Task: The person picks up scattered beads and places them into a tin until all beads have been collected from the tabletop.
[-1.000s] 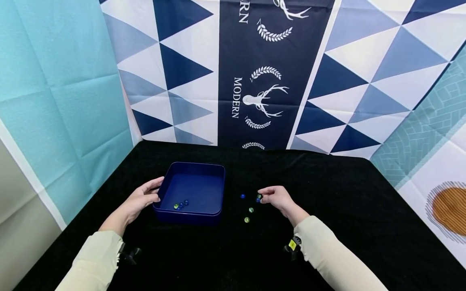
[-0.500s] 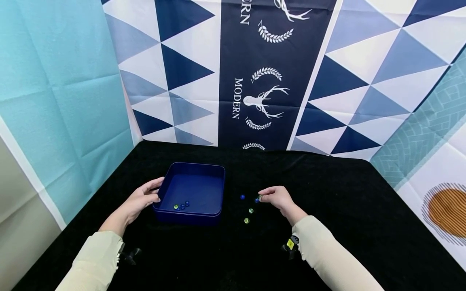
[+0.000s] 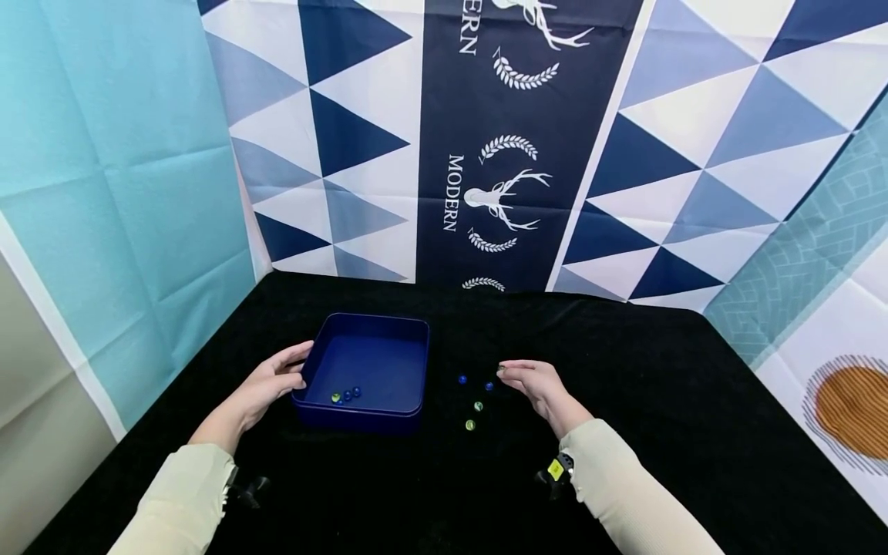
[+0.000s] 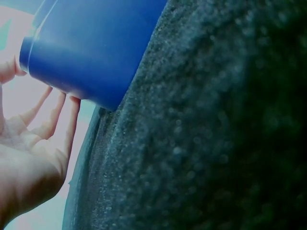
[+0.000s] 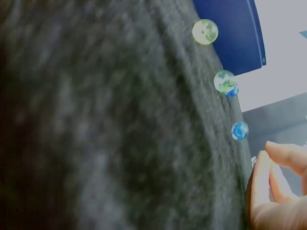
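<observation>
A square dark blue box sits on the black cloth, left of centre. My left hand rests against its left side; the left wrist view shows straight fingers touching the wall, the thumb up by the rim. In the box lie several marbles, blue ones and a green-yellow one. My right hand pinches a small greenish marble between thumb and fingertips, mostly hidden by them. Left of that hand lie two blue marbles and two green-yellow marbles.
Black cloth covers the table. A patterned curtain hangs behind it, with light blue fabric at the left. On each wrist sits a dark strap-on device.
My right hand has lifted slightly to the right with the greenish marble, away from the blue marble beside it. That blue marble has shifted a little left. My left hand stays at the box.
</observation>
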Demonstrator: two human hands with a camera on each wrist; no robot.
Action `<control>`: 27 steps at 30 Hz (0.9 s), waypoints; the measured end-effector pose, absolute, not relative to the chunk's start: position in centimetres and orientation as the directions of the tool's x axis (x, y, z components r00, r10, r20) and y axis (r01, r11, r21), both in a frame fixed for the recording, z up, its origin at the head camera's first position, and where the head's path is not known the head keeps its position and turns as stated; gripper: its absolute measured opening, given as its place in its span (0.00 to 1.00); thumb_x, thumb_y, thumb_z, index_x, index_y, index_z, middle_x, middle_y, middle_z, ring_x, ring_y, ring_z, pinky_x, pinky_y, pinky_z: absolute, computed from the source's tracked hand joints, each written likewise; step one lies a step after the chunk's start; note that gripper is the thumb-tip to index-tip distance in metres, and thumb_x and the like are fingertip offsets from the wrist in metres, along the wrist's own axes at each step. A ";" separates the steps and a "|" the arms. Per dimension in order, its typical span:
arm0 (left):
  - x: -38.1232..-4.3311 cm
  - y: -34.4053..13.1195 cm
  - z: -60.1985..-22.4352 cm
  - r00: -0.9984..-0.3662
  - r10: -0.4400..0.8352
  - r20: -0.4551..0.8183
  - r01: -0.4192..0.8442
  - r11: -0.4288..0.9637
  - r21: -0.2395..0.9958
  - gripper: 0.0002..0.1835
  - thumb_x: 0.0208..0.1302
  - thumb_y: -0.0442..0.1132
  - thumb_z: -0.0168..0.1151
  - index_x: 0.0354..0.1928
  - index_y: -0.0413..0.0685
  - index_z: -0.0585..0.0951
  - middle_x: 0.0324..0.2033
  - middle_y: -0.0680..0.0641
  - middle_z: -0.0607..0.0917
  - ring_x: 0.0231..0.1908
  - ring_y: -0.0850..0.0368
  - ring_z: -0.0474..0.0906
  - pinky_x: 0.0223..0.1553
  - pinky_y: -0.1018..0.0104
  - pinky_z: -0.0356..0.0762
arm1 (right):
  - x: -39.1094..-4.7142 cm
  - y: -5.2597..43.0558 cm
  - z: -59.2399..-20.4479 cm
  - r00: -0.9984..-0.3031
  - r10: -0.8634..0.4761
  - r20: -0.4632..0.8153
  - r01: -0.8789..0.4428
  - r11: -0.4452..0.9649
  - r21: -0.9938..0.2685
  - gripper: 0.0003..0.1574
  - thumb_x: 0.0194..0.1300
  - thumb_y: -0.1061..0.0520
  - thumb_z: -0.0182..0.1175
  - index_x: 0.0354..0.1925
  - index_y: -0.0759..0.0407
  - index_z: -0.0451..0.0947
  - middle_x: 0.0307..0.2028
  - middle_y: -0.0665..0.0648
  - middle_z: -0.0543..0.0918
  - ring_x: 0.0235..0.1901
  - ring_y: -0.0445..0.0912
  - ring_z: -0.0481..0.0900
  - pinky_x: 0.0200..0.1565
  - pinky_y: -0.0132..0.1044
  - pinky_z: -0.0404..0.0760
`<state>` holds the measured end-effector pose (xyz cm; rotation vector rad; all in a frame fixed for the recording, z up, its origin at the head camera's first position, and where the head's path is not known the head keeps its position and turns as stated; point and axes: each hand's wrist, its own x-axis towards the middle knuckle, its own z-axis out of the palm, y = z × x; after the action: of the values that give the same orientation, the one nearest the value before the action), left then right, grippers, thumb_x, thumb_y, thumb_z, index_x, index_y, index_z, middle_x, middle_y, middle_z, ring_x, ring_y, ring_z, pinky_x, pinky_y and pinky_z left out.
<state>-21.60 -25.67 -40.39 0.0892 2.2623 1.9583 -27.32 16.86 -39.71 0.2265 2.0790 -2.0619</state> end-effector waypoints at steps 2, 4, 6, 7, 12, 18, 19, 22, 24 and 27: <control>-21.6 -25.7 -40.4 -0.987 0.142 -0.072 -0.050 0.148 0.988 0.39 0.56 0.27 0.53 0.71 0.40 0.53 0.67 0.33 0.54 0.64 0.38 0.50 0.56 0.52 0.59 | -27.3 16.8 -39.7 -0.969 -0.042 -0.244 0.245 -0.038 -0.969 0.19 0.55 0.72 0.60 0.47 0.79 0.74 0.39 0.59 0.82 0.34 0.41 0.81 0.42 0.31 0.76; -21.6 -25.7 -40.5 -0.987 0.143 -0.070 -0.049 0.147 0.988 0.39 0.56 0.27 0.53 0.71 0.40 0.53 0.67 0.33 0.54 0.64 0.38 0.50 0.56 0.52 0.59 | -27.3 16.6 -39.7 -0.971 -0.043 -0.233 0.236 -0.085 -0.968 0.17 0.54 0.74 0.59 0.44 0.78 0.75 0.39 0.59 0.82 0.33 0.40 0.81 0.42 0.31 0.76; -21.5 -25.7 -40.5 -0.987 0.144 -0.069 -0.048 0.145 0.988 0.39 0.56 0.27 0.53 0.71 0.40 0.53 0.67 0.34 0.54 0.64 0.38 0.50 0.56 0.52 0.59 | -27.2 16.4 -39.6 -0.975 -0.047 -0.218 0.222 -0.116 -0.968 0.16 0.53 0.75 0.58 0.44 0.79 0.75 0.38 0.59 0.82 0.32 0.40 0.81 0.42 0.31 0.77; -21.5 -25.6 -40.5 -0.987 0.145 -0.068 -0.047 0.145 0.988 0.39 0.56 0.27 0.53 0.71 0.40 0.53 0.67 0.34 0.54 0.64 0.38 0.50 0.56 0.52 0.59 | -27.2 16.3 -39.6 -0.976 -0.047 -0.212 0.216 -0.124 -0.968 0.16 0.54 0.75 0.58 0.44 0.80 0.75 0.37 0.59 0.82 0.31 0.40 0.81 0.41 0.31 0.77; -21.5 -25.6 -40.5 -0.988 0.144 -0.064 -0.043 0.149 0.988 0.39 0.56 0.27 0.53 0.71 0.40 0.54 0.67 0.33 0.54 0.64 0.38 0.51 0.56 0.52 0.59 | -27.0 15.7 -39.1 -0.976 -0.048 -0.213 0.219 -0.174 -0.960 0.14 0.54 0.76 0.57 0.43 0.77 0.76 0.36 0.58 0.82 0.31 0.40 0.81 0.42 0.31 0.77; -21.6 -25.7 -40.6 -0.988 0.141 -0.070 -0.047 0.157 0.986 0.39 0.55 0.27 0.53 0.71 0.40 0.54 0.67 0.34 0.55 0.64 0.38 0.50 0.57 0.51 0.59 | -26.7 14.7 -38.2 -0.975 -0.035 -0.222 0.224 -0.203 -0.953 0.14 0.54 0.75 0.58 0.42 0.74 0.79 0.42 0.61 0.80 0.33 0.39 0.80 0.44 0.32 0.76; -21.6 -25.7 -40.6 -0.987 0.142 -0.070 -0.047 0.158 0.986 0.39 0.56 0.27 0.53 0.71 0.40 0.54 0.67 0.33 0.55 0.65 0.38 0.50 0.57 0.51 0.59 | -26.7 14.5 -38.1 -0.974 -0.035 -0.222 0.225 -0.202 -0.953 0.14 0.54 0.75 0.58 0.42 0.74 0.78 0.43 0.61 0.80 0.33 0.39 0.80 0.44 0.32 0.76; -21.5 -25.6 -40.5 -0.987 0.142 -0.072 -0.049 0.159 0.986 0.39 0.56 0.27 0.53 0.71 0.40 0.54 0.67 0.33 0.54 0.65 0.37 0.50 0.57 0.50 0.58 | -26.6 14.1 -37.7 -0.974 -0.032 -0.222 0.224 -0.204 -0.953 0.16 0.54 0.75 0.58 0.44 0.75 0.77 0.43 0.61 0.80 0.33 0.40 0.80 0.45 0.33 0.76; -21.5 -25.6 -40.4 -0.987 0.145 -0.070 -0.047 0.157 0.986 0.39 0.56 0.27 0.53 0.71 0.39 0.53 0.67 0.33 0.54 0.65 0.37 0.50 0.57 0.50 0.58 | -26.7 13.8 -37.6 -0.974 -0.026 -0.224 0.224 -0.201 -0.954 0.15 0.54 0.75 0.59 0.43 0.74 0.78 0.43 0.61 0.80 0.34 0.40 0.80 0.45 0.33 0.76; -21.4 -25.5 -40.3 -0.987 0.142 -0.073 -0.050 0.157 0.986 0.39 0.56 0.27 0.53 0.71 0.40 0.53 0.67 0.33 0.54 0.64 0.37 0.50 0.56 0.50 0.59 | -26.9 13.5 -37.6 -0.975 -0.019 -0.221 0.220 -0.199 -0.955 0.15 0.53 0.75 0.59 0.43 0.74 0.78 0.42 0.62 0.80 0.34 0.40 0.81 0.44 0.33 0.76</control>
<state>-21.37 -25.51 -40.34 0.0911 2.2718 1.9465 -26.93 13.50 -37.62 0.2403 1.8818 -2.3063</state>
